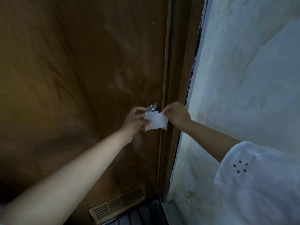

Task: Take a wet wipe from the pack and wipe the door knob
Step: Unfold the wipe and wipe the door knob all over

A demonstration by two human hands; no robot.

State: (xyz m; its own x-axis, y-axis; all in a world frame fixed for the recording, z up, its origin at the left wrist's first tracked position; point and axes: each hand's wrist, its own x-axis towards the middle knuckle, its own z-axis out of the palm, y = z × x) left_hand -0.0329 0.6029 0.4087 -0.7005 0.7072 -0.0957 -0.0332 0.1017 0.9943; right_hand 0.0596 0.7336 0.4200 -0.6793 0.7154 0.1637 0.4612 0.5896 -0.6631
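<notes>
A white wet wipe (pixel 155 121) is stretched between both of my hands just below the silver door knob (pixel 152 108). My left hand (pixel 135 121) pinches the wipe's left edge with thumb and fingers. My right hand (pixel 176 115) pinches its upper right corner. The knob sits on the brown wooden door (pixel 81 78), close to the door's right edge, and the wipe covers its lower part. No wipe pack is in view.
The brown door frame (pixel 178 78) runs down right of the knob, with a pale rough wall (pixel 243 78) beyond it. A slatted vent (pixel 118 203) sits low in the door. A dark striped mat (pixel 142 213) lies on the floor.
</notes>
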